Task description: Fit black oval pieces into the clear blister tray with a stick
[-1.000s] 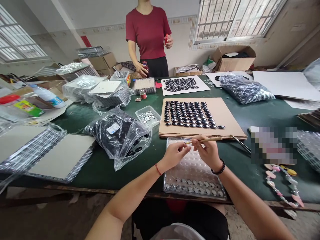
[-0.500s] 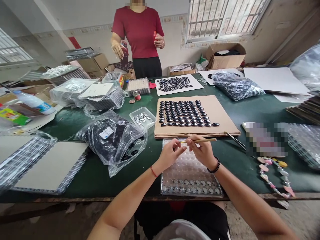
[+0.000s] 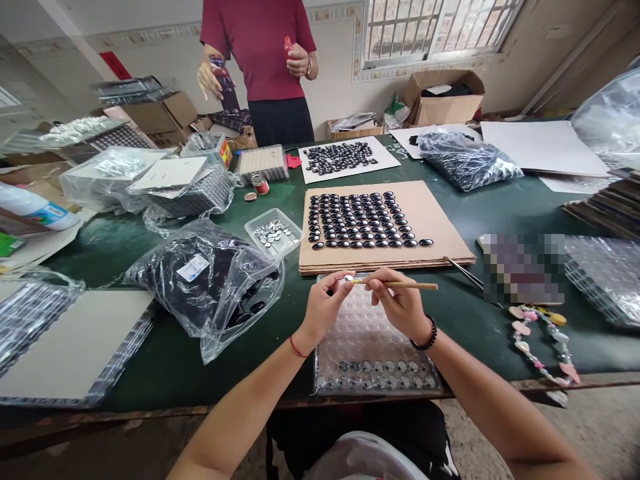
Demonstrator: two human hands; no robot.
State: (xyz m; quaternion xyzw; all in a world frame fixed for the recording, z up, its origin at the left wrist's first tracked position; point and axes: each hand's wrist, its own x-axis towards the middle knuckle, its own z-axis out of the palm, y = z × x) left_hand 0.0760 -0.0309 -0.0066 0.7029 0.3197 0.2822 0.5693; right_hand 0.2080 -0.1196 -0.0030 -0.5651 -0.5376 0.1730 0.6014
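Observation:
My left hand (image 3: pixel 326 301) pinches a small shiny round piece (image 3: pixel 349 279) between thumb and fingertips. In my right hand (image 3: pixel 397 299) is a thin wooden stick (image 3: pixel 417 286), its tip touching or very near the piece. Both hands are over the far part of a clear tray with round pockets (image 3: pixel 370 340); its two nearest rows hold round silvery pieces. Just beyond lies a cardboard stack (image 3: pixel 440 227) bearing rows of black oval pieces (image 3: pixel 357 220). A small clear box (image 3: pixel 275 233) of silvery pieces is left of the cardboard.
Plastic bag of black pieces (image 3: pixel 200 273) at left. Tweezers (image 3: pixel 465 272), a phone (image 3: pixel 520 267) and a bead string (image 3: pixel 523 329) at right. An open red jar (image 3: pixel 260 185) stands farther back. Across the table, a person in a red shirt (image 3: pixel 265 47) holds two bottles.
The view has shifted, so most things sit further left. The round piece in my left hand now shows clearly, with the stick's tip at it. The stick lies more level.

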